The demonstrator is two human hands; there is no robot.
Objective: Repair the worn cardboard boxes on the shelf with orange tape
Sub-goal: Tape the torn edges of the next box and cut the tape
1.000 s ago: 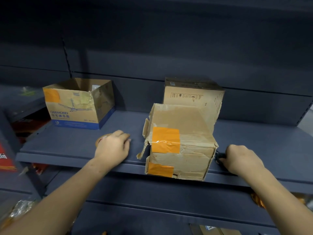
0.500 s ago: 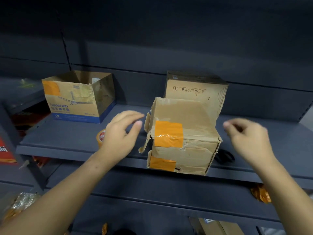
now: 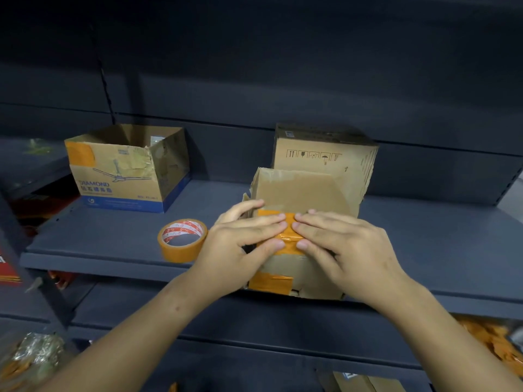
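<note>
Head view: the worn cardboard box (image 3: 300,193) sits at the shelf (image 3: 113,239) front edge. Left hand (image 3: 240,244) and right hand (image 3: 345,247) lie flat on its front, fingers straight, fingertips meeting, pressing the orange tape patch (image 3: 288,236). A second patch (image 3: 270,282) sits lower. Tape roll (image 3: 182,240) stands just left of the box; an open box (image 3: 127,165) lies farther left, another box (image 3: 325,154) just behind.

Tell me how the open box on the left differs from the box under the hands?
The left box is printed with a ceiling fan and a blue base band; the front box is plain brown. The left box stands untouched, while both hands, left hand and right hand, press on the front box. Both sit on the same shelf and carry orange tape patches.
</note>
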